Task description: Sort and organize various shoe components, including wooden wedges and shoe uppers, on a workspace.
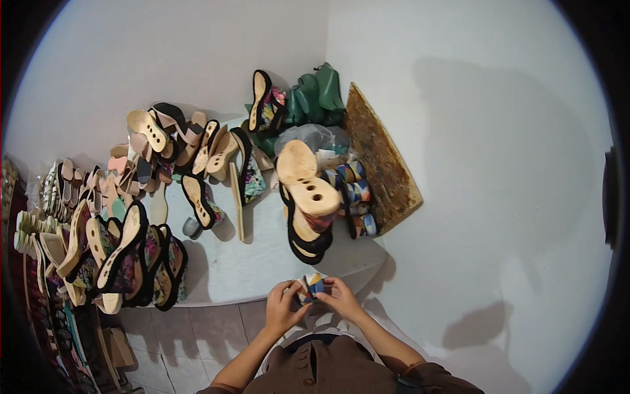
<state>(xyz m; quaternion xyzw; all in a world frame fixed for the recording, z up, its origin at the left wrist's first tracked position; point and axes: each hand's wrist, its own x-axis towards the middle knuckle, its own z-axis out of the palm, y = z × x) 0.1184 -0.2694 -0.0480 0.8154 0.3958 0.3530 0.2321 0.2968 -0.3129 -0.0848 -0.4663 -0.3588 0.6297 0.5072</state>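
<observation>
Between both hands, a multicoloured patterned piece

Open tabletop left, stacked soles beyond hands

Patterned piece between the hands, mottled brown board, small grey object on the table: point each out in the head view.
Patterned piece (314,284), head view: its multicoloured surface.
Mottled brown board (381,161), head view: middle of its face.
Small grey object (191,228), head view: its visible middle.
</observation>
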